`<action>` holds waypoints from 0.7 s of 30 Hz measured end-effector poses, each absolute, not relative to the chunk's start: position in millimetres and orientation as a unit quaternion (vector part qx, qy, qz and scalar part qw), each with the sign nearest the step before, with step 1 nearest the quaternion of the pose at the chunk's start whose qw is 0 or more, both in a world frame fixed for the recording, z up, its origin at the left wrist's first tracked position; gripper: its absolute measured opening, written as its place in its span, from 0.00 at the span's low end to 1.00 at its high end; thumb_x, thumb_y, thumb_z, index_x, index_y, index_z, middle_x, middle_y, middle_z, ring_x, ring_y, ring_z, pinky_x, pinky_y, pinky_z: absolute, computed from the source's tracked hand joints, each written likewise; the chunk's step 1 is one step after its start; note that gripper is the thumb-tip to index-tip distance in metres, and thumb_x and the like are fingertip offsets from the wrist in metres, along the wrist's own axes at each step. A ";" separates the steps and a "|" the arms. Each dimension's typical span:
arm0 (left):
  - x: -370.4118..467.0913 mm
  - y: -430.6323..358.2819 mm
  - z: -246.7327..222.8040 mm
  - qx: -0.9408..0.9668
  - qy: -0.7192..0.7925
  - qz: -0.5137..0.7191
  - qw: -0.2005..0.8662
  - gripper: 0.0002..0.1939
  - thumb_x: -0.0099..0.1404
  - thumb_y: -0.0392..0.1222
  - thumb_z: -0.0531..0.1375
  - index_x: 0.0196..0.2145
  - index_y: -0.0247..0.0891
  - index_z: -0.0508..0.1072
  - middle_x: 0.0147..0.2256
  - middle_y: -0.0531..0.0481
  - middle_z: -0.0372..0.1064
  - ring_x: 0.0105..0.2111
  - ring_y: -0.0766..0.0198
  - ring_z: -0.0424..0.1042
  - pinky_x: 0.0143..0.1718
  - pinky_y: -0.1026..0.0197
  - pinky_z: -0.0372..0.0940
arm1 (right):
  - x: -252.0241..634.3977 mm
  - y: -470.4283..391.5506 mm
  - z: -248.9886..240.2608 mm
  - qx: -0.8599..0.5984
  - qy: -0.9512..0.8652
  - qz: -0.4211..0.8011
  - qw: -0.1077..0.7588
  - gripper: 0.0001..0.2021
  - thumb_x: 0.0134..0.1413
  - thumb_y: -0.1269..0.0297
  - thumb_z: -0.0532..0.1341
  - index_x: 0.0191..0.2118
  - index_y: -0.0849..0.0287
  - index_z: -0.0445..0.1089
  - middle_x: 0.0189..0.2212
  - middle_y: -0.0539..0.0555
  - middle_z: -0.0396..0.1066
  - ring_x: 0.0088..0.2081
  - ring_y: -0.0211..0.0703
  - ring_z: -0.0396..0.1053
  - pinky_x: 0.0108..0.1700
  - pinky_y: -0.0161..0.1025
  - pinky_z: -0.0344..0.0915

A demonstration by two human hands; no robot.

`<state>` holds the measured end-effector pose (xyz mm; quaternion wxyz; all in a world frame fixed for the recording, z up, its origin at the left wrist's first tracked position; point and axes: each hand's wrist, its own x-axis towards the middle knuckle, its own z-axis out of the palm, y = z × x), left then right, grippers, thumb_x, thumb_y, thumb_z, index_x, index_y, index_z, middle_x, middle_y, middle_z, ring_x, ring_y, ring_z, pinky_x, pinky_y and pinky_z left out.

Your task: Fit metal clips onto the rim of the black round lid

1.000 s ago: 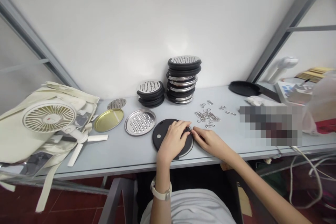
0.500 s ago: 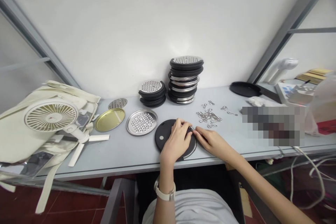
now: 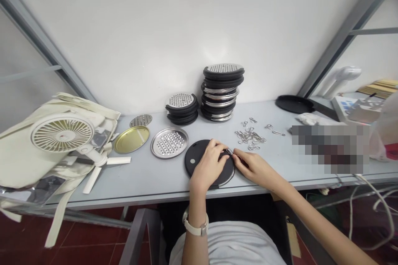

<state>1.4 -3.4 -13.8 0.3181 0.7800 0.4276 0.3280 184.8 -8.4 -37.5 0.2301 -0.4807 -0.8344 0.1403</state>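
Note:
A round black disc [image 3: 193, 154] with a silvery edge at its lower right lies near the table's front edge. My left hand [image 3: 210, 163] rests on top of it, fingers bent and pressed on its upper right part. At the disc's right rim, my right hand [image 3: 248, 165] pinches a small metal clip [image 3: 229, 151], which also touches my left fingertips. Several loose metal clips [image 3: 249, 136] lie behind my right hand. Left of the disc sits a silver grater plate [image 3: 169, 143].
Behind stand a short stack [image 3: 182, 109] and a taller stack [image 3: 222, 93] of black discs and grater plates. A gold lid [image 3: 132, 139], a white fan [image 3: 62, 134] and a bag lie left. A black tray [image 3: 294, 104] and a blurred object are at the right.
The view has shifted slightly, so objects at the right appear a little further right. Both hands keep nearly the same hold at the disc's rim.

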 end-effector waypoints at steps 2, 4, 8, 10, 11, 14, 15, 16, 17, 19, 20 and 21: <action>0.7 -1.2 -13.2 0.773 0.428 0.334 0.329 0.10 0.65 0.36 0.56 0.44 0.39 0.71 0.45 0.48 0.64 0.44 0.62 0.70 0.50 0.58 0.65 | 184.6 -8.4 -37.0 -0.481 -0.834 0.141 0.231 0.11 0.64 0.64 0.46 0.30 0.55 0.59 0.19 0.48 0.62 0.19 0.39 0.59 0.26 0.34 0.54; -0.5 0.5 -12.4 0.770 0.424 0.339 0.335 0.10 0.65 0.36 0.57 0.43 0.39 0.72 0.44 0.48 0.64 0.43 0.62 0.70 0.48 0.60 0.66 | 184.5 -8.4 -36.7 -0.480 -0.835 0.142 0.229 0.11 0.64 0.64 0.46 0.30 0.55 0.59 0.18 0.47 0.62 0.19 0.39 0.59 0.25 0.34 0.54; -3.9 3.5 -11.9 0.774 0.413 0.338 0.342 0.10 0.64 0.38 0.58 0.44 0.40 0.73 0.43 0.49 0.65 0.42 0.63 0.71 0.46 0.61 0.66 | 185.1 -7.7 -36.5 -0.478 -0.839 0.139 0.222 0.11 0.64 0.64 0.46 0.30 0.56 0.59 0.19 0.47 0.61 0.20 0.39 0.58 0.26 0.34 0.54; -5.6 4.8 -12.2 0.776 0.412 0.333 0.342 0.11 0.63 0.39 0.59 0.44 0.41 0.73 0.43 0.50 0.65 0.40 0.64 0.71 0.45 0.60 0.66 | 185.6 -7.2 -36.5 -0.476 -0.840 0.135 0.222 0.11 0.64 0.64 0.46 0.31 0.56 0.60 0.19 0.48 0.62 0.20 0.39 0.59 0.26 0.34 0.54; -6.3 5.3 -12.3 0.778 0.412 0.330 0.340 0.11 0.63 0.40 0.59 0.45 0.42 0.73 0.43 0.50 0.65 0.40 0.64 0.70 0.45 0.60 0.66 | 185.8 -7.0 -36.6 -0.475 -0.841 0.134 0.223 0.11 0.64 0.64 0.46 0.31 0.56 0.60 0.19 0.48 0.63 0.20 0.39 0.59 0.26 0.34 0.54; -7.4 6.2 -11.9 0.783 0.411 0.325 0.335 0.13 0.64 0.40 0.59 0.47 0.43 0.73 0.44 0.50 0.65 0.40 0.63 0.70 0.47 0.59 0.65 | 186.4 -6.5 -36.9 -0.474 -0.841 0.132 0.226 0.11 0.64 0.65 0.47 0.32 0.57 0.62 0.20 0.49 0.64 0.20 0.39 0.60 0.26 0.34 0.54; -7.5 6.2 -11.5 0.785 0.409 0.322 0.335 0.13 0.64 0.40 0.58 0.47 0.43 0.73 0.44 0.49 0.65 0.40 0.63 0.70 0.47 0.59 0.65 | 186.4 -6.4 -37.0 -0.474 -0.841 0.133 0.227 0.11 0.64 0.65 0.47 0.32 0.57 0.62 0.20 0.49 0.65 0.20 0.39 0.60 0.26 0.34 0.54; -7.5 6.1 -11.1 0.788 0.407 0.319 0.333 0.13 0.65 0.40 0.58 0.47 0.43 0.72 0.45 0.49 0.64 0.41 0.63 0.69 0.48 0.59 0.65 | 186.5 -6.5 -37.2 -0.474 -0.840 0.134 0.228 0.11 0.64 0.65 0.47 0.33 0.57 0.63 0.20 0.49 0.65 0.20 0.39 0.60 0.26 0.34 0.55; -7.4 5.9 -10.6 0.792 0.405 0.317 0.328 0.13 0.65 0.40 0.57 0.48 0.43 0.72 0.45 0.48 0.64 0.42 0.62 0.69 0.49 0.58 0.64 | 186.5 -6.5 -37.3 -0.474 -0.840 0.134 0.229 0.11 0.64 0.65 0.47 0.33 0.57 0.63 0.21 0.50 0.66 0.20 0.39 0.60 0.27 0.34 0.55; -6.9 5.3 -9.8 0.803 0.401 0.314 0.308 0.13 0.66 0.40 0.57 0.48 0.43 0.72 0.45 0.48 0.64 0.45 0.61 0.67 0.52 0.57 0.62 | 186.5 -6.7 -37.4 -0.473 -0.839 0.135 0.231 0.11 0.64 0.65 0.47 0.34 0.57 0.64 0.21 0.50 0.67 0.21 0.39 0.61 0.27 0.35 0.55; -6.6 5.0 -9.5 0.810 0.399 0.313 0.295 0.13 0.66 0.39 0.56 0.48 0.43 0.72 0.45 0.48 0.64 0.47 0.60 0.66 0.53 0.56 0.61 | 186.5 -6.8 -37.5 -0.473 -0.839 0.136 0.231 0.11 0.64 0.65 0.47 0.34 0.57 0.64 0.21 0.50 0.67 0.21 0.39 0.61 0.27 0.35 0.56; -6.4 4.7 -9.4 0.815 0.397 0.313 0.283 0.13 0.66 0.39 0.56 0.48 0.43 0.72 0.45 0.48 0.64 0.48 0.60 0.65 0.54 0.56 0.60 | 186.5 -6.8 -37.6 -0.473 -0.839 0.136 0.231 0.11 0.64 0.65 0.47 0.34 0.57 0.64 0.22 0.50 0.67 0.21 0.39 0.62 0.27 0.35 0.56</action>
